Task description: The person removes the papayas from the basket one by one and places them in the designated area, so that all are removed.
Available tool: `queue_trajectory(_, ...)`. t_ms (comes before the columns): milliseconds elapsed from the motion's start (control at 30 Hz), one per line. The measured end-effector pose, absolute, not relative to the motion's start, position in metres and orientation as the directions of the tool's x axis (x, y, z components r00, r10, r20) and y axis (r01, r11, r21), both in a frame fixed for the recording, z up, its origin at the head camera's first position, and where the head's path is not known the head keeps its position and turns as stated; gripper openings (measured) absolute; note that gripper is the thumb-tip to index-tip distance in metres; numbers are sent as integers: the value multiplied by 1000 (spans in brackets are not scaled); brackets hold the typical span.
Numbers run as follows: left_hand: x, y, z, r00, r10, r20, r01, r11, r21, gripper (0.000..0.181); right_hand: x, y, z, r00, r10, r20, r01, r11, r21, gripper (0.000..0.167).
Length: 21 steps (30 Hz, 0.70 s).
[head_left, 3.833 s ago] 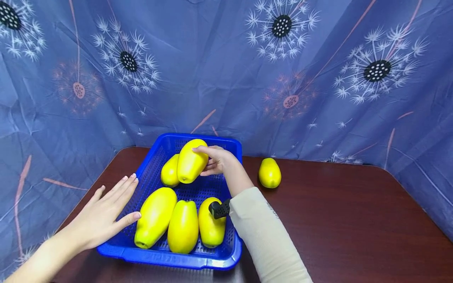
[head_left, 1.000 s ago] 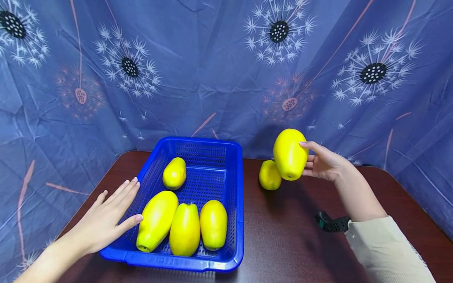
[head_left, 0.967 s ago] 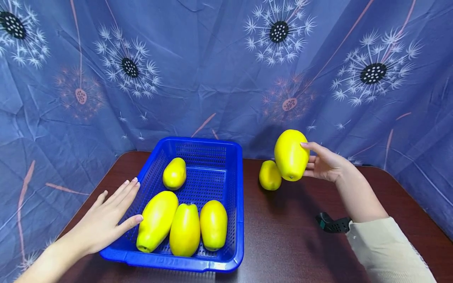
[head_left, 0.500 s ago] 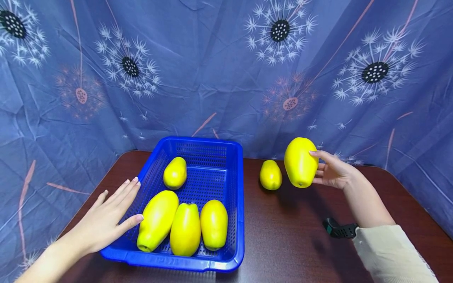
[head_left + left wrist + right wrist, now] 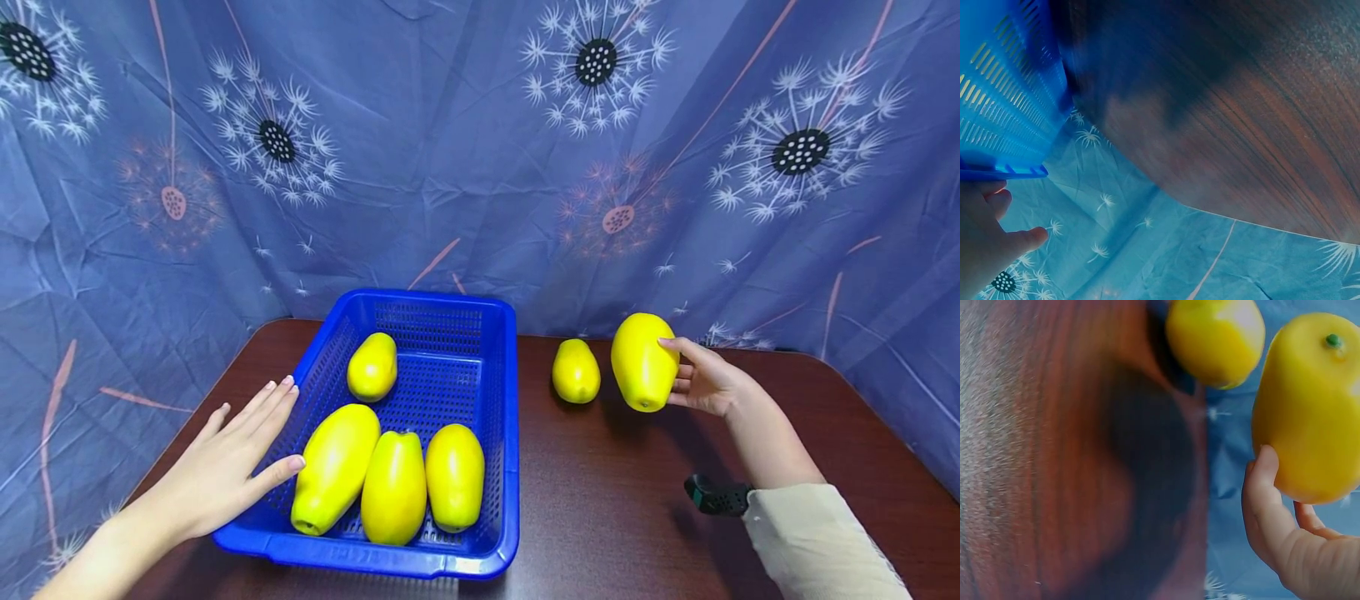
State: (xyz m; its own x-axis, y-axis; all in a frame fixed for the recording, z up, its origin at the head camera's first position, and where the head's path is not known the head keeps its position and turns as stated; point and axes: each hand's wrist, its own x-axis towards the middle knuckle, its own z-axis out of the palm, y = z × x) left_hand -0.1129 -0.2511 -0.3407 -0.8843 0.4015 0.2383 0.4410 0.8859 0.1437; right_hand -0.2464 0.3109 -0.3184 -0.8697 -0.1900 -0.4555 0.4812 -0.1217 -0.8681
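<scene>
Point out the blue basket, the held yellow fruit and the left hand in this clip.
Blue basket [image 5: 442,392], head view: bare floor.
Held yellow fruit [image 5: 642,363], head view: its side.
Left hand [image 5: 223,460], head view: back of hand.

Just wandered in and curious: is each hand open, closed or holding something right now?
Left hand: open, at the side of the blue basket.
Right hand: holding a yellow fruit.

From my seat I see one plump yellow fruit [image 5: 643,362] gripped in the right hand [image 5: 708,383], aslant just above the table [image 5: 585,508]; my right wrist feed shows a green stub at one end. The perforated blue basket [image 5: 498,562] sits upright, its left rim touched by the left hand [image 5: 221,467]. Inside I count three basket fruits [image 5: 393,492] abreast nearest me and a fourth fruit [image 5: 372,367] far left.
</scene>
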Motion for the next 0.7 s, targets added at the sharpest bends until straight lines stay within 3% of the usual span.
queue_trajectory(167, -113, -251, -339, -891, 397, 220, 433, 889, 152, 73, -250, 312, -332, -878, -163, -451, 467, -81, -880, 35)
queue_trajectory(400, -113, -250, -339, -899, 389, 202, 423, 892, 163, 73, -255, 312, -347, -893, -133, -430, 436, -17, -900, 18)
queue_trajectory(700, -113, -251, -340, -888, 396, 235, 435, 888, 147, 73, -264, 309, -356, -896, -64, -440, 438, 44, -898, 39)
